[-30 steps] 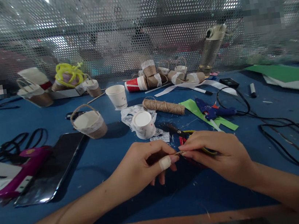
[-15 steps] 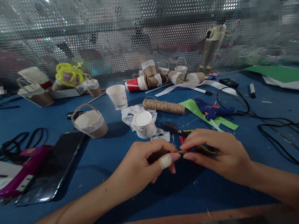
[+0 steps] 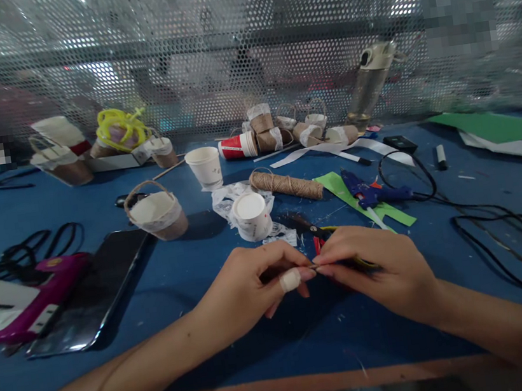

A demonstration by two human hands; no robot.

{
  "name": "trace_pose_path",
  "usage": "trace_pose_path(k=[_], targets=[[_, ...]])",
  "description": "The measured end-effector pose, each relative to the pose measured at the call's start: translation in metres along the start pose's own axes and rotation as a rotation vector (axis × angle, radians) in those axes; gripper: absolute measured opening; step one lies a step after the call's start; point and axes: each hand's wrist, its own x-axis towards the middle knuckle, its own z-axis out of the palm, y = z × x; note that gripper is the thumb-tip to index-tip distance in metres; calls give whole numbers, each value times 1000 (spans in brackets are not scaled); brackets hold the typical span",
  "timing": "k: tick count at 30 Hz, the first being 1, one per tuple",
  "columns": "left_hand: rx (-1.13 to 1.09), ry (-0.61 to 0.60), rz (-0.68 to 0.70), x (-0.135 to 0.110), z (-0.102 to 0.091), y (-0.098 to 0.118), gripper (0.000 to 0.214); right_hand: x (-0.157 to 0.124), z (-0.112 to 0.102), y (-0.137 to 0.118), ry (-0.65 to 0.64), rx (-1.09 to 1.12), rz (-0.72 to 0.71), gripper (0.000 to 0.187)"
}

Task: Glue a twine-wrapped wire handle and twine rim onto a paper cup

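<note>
Head cam, looking down: left hand (image 3: 245,290) and right hand (image 3: 376,267) are both closed into a pinch, fingertips meeting on a short bit of twine (image 3: 314,267) just above the blue table (image 3: 181,283), near its front edge. Scissors (image 3: 311,228) poke out right behind the right hand. Past that sits an upturned paper cup (image 3: 251,217), then a twine spool (image 3: 286,186) and a blue glue gun (image 3: 371,195). Further back, little cup baskets (image 3: 281,130) sit by the mesh wall (image 3: 241,44).

scissors (image 3: 316,232) half hidden, pinched piece (image 3: 315,267) tiny
</note>
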Motion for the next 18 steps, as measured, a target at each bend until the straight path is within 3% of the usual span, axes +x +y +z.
trace_pose_path(k=[12,18], targets=[[165,-47,44,1,-5,1,19,-2,1,3,38,-60,-31,7],[140,11,48,0,-4,1,19,-1,-3,3,26,-20,-4,9]])
